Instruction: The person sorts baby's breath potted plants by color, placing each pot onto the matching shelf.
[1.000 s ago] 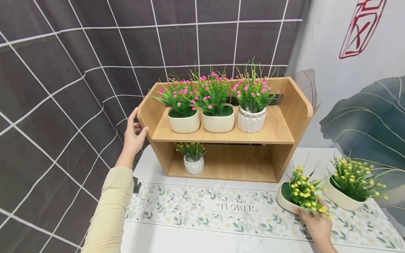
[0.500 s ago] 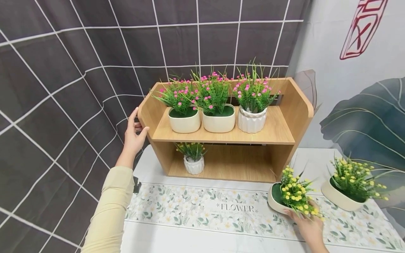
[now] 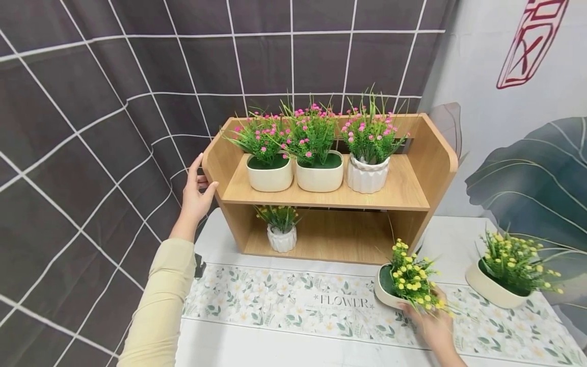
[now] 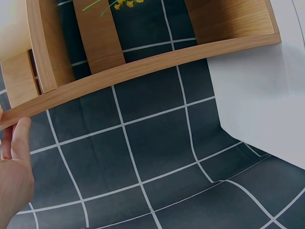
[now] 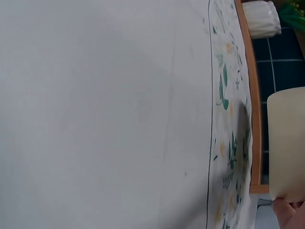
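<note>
My right hand (image 3: 434, 322) grips an oval cream pot (image 3: 387, 291) of yellow artificial flowers (image 3: 410, 278) by its near right end. The pot is tilted, close to the shelf's lower right front corner. Its cream wall (image 5: 287, 143) fills the right edge of the right wrist view, a fingertip at its end. At the other side, my left hand (image 3: 196, 198) touches the left side panel of a two-tier wooden shelf (image 3: 399, 196). In the left wrist view, fingertips (image 4: 21, 128) rest against that panel's edge (image 4: 143, 65); part of the hand is cut off.
Two cream pots (image 3: 270, 176) (image 3: 320, 176) and a white ribbed pot (image 3: 368, 176), all with pink flowers, stand on the upper tier. A white pot (image 3: 282, 239) with yellow flowers is below left. Another cream pot (image 3: 495, 288) stands right on the floral runner (image 3: 275, 300).
My right hand has carried the cream pot of yellow flowers leftward, toward the shelf's lower right front. The left hand stays at the side panel. The head view has shifted slightly.
</note>
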{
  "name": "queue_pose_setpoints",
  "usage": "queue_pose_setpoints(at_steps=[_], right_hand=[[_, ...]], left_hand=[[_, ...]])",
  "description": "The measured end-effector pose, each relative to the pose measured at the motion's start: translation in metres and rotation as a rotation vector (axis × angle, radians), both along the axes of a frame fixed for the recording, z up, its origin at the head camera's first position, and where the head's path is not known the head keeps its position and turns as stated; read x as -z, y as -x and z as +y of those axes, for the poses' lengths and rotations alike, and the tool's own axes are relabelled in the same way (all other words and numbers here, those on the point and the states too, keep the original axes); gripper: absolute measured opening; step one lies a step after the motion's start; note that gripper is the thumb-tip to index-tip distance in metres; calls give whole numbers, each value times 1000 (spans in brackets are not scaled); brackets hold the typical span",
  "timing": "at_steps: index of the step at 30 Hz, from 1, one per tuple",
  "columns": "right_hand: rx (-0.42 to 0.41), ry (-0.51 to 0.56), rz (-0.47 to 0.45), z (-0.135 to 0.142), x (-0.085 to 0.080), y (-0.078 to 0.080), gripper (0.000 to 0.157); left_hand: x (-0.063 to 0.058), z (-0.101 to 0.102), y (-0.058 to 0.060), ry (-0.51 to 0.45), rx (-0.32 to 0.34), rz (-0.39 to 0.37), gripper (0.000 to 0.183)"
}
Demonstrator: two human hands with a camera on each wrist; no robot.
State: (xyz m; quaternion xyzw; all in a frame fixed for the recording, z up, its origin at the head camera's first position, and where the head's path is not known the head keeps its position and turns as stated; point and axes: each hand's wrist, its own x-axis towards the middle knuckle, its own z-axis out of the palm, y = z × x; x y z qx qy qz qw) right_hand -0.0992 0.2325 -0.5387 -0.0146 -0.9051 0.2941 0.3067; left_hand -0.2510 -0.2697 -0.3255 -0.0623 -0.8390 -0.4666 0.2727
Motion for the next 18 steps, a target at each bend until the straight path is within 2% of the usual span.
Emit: queue_pose_setpoints(at_steps=[2, 3, 6, 9, 14, 18], right_hand=[[13, 57, -65, -4, -3, 1, 82], [35, 113, -113, -6, -5, 1, 87], [57, 176, -193, -13, -8, 5, 82], [42, 246, -210, -20, -7, 9, 83], [-25, 316, -178, -29, -3, 17, 83], [-48, 417, -212, -37, 0, 24, 85]], left_hand=[[0, 0, 0, -1, 2, 1, 71], [0, 0, 0, 0, 2, 2, 71], [0, 0, 0, 3, 4, 8, 70], [1, 0, 1, 4, 2, 11, 71], [1, -1, 1, 4, 4, 16, 70], [0, 0, 0, 0, 4, 6, 70]])
